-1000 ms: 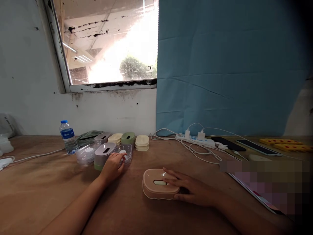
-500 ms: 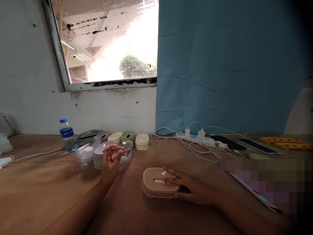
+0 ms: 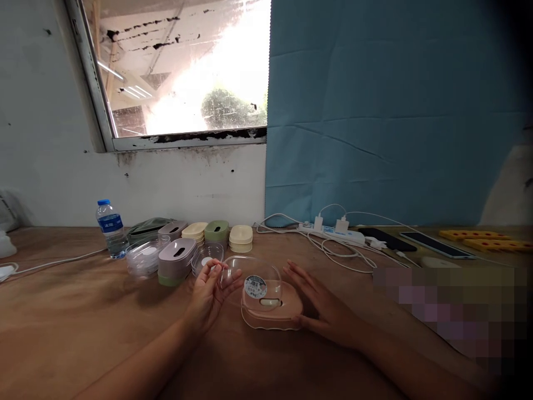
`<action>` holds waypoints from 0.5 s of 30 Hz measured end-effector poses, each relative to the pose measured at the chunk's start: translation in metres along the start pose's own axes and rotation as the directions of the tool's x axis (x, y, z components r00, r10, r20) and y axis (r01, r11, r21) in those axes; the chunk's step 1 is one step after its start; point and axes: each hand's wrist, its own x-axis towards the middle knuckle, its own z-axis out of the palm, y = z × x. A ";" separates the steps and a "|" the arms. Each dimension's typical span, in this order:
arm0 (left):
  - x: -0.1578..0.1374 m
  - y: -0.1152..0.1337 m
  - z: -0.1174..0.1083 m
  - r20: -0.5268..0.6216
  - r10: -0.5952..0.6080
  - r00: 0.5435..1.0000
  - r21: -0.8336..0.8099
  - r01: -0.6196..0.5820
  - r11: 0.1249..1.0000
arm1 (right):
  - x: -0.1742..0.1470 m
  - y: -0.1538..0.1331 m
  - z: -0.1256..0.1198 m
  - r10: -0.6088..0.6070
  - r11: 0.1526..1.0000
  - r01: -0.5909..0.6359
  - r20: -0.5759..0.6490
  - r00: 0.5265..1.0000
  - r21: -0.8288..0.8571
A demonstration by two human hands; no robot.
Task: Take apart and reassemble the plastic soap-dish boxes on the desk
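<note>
No wording, brand or number can be read with certainty. Overlapping the peach-pink, rounded oblong box (image 3: 287, 306) in view, a transparent, domed plastic cover (image 3: 263, 267) bears a round, dark-and-pale sticker (image 3: 255, 286) of tiny, illegible print. Far left of the box and behind it, a clear plastic water bottle with a blue cap (image 3: 114, 237) wears a blue wraparound label (image 3: 110, 223), its white characters too small to make out.
</note>
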 end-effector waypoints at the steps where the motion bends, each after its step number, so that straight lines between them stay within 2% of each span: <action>1: -0.001 0.000 0.001 0.025 0.004 1.000 0.012 -0.004 1.000 | 0.000 -0.002 0.001 -0.001 1.000 0.002 -0.063 0.998 0.005; 4: -0.007 0.003 0.005 0.112 0.095 0.989 0.126 -0.109 0.986 | -0.001 -0.010 0.003 0.036 0.996 -0.014 -0.247 0.968 0.091; 6: -0.013 0.005 0.007 0.242 0.214 0.946 0.300 -0.283 0.911 | -0.001 -0.018 0.002 0.107 0.970 -0.041 -0.273 0.956 0.239; 7: -0.017 0.005 0.007 0.348 0.261 0.900 0.399 -0.395 0.828 | -0.001 -0.022 0.002 0.144 0.938 -0.053 -0.246 0.958 0.344; 9: -0.024 0.005 0.005 0.601 0.272 0.751 0.520 -0.626 0.581 | 0.000 -0.031 0.004 0.182 0.808 -0.069 -0.137 0.974 0.585; 11: -0.031 0.002 0.002 0.787 0.146 0.599 0.523 -0.774 0.358 | 0.000 -0.039 0.006 0.149 0.608 -0.074 -0.022 0.989 0.791; 13: -0.036 -0.003 0.000 0.856 -0.019 0.516 0.502 -0.823 0.265 | -0.001 -0.047 0.009 0.073 0.418 -0.096 0.072 0.995 0.903; 15: -0.039 -0.008 0.001 0.883 -0.158 0.443 0.469 -0.847 0.251 | -0.003 -0.054 0.012 -0.001 0.306 -0.128 0.135 0.991 0.943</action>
